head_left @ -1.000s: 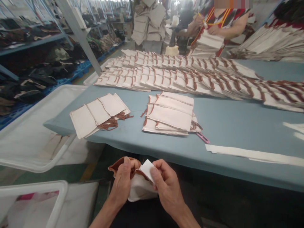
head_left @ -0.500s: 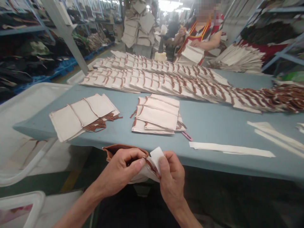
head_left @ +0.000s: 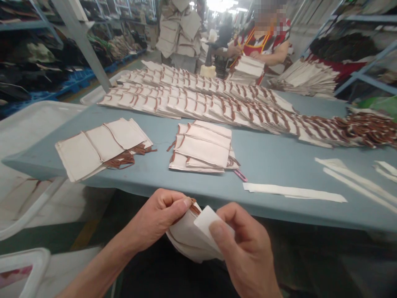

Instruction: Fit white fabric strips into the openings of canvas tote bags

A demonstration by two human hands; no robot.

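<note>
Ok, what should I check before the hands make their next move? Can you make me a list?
1. Grip of the left hand on the cloth pouch: ok, pinching its edge.
2. Grip of the right hand on the white card: ok, thumb on top.
3. Card apart from the pouch: cannot tell, they overlap in view.
4. Pink tool on the table: ok.
5. White strip away from both hands: ok.
</note>
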